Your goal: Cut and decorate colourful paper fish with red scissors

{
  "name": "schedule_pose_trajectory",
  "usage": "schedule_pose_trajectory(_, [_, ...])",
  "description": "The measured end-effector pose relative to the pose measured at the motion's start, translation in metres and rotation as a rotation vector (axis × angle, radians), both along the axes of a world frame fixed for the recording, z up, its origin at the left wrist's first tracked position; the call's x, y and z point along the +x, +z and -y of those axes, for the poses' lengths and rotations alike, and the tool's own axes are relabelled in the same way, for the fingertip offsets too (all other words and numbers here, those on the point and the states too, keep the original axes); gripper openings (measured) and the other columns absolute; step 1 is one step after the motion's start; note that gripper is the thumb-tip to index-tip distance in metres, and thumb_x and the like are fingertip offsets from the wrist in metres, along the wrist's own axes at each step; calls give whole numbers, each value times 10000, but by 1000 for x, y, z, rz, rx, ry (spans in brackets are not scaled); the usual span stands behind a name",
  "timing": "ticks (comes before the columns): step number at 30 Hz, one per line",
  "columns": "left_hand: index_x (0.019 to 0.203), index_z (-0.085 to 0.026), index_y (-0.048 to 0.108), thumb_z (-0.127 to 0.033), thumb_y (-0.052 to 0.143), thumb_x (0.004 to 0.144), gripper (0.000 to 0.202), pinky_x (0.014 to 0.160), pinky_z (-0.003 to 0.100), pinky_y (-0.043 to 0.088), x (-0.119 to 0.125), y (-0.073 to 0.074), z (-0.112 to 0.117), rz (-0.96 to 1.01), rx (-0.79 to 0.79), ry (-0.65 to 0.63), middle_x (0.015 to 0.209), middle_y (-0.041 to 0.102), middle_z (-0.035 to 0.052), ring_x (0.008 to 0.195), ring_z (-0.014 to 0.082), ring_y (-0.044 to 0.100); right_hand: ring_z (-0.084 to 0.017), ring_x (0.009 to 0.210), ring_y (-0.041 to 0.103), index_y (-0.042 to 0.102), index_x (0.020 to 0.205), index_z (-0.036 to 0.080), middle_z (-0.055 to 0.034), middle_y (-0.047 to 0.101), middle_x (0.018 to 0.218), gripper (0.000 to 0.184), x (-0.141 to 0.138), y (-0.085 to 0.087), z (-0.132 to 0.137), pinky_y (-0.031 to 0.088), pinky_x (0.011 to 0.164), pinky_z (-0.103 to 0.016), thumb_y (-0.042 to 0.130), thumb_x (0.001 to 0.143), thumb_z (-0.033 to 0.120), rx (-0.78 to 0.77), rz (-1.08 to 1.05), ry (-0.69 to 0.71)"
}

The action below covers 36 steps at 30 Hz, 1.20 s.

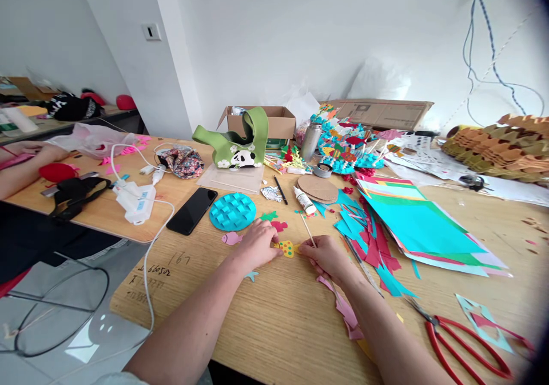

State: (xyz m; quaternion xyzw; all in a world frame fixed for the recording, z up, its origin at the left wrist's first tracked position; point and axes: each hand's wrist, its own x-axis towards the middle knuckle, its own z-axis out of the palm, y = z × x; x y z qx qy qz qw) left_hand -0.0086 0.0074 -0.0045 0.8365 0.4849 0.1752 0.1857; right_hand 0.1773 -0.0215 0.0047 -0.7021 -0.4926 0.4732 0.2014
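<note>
My left hand (256,244) rests on the wooden table (283,310), its fingertips pressed on the left end of a small yellow dotted paper fish (287,249). My right hand (325,257) is curled at the fish's right end and pinches a thin wooden stick (307,229) that slants up and away. A pink paper fish (231,238) lies just left of my left hand. Green and red paper cut-outs (274,221) lie just beyond the fish. A round turquoise folded-paper disc (232,211) sits farther back left.
A black phone (191,210), a white glue gun (134,201), a green panda bag (240,139) and a cardboard box (274,120) lie behind. Coloured paper sheets (416,225) and scraps spread right. Red scissors (463,345) lie front right. Another person's arm (21,167) rests far left.
</note>
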Motion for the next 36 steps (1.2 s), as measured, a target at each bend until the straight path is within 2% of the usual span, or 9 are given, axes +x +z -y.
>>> schedule_pose_trajectory(10, [758,-185,642,-332,766,647,222,836,345,420,0,-2,-2,-2,6,-7,885,605,50,924,234,532,-95,236,400,502,545,185,28,470,350,295,8,-9,-3,268,281,-205,488,815,306,41,137,49])
schedule_pose_trajectory(23, [750,-182,642,-333,770,644,224,845,354,414,0,-1,-2,7,1,-8,878,602,52,926,238,525,-81,251,387,524,637,185,62,445,368,286,3,-2,-2,263,283,-189,447,859,348,-7,86,39])
schedule_pose_trajectory(29, [748,-192,648,-323,758,655,194,853,351,414,1,1,-1,-1,-16,2,889,604,49,934,236,527,-89,246,401,490,560,190,48,450,338,319,4,-5,-1,264,288,-197,499,828,364,15,112,52])
schedule_pose_trajectory(36, [742,-193,646,-336,758,651,203,847,349,419,1,-1,-1,1,-4,-1,890,608,50,935,238,529,-69,259,403,498,539,182,64,454,334,221,1,-3,0,256,290,-173,562,745,232,42,113,67])
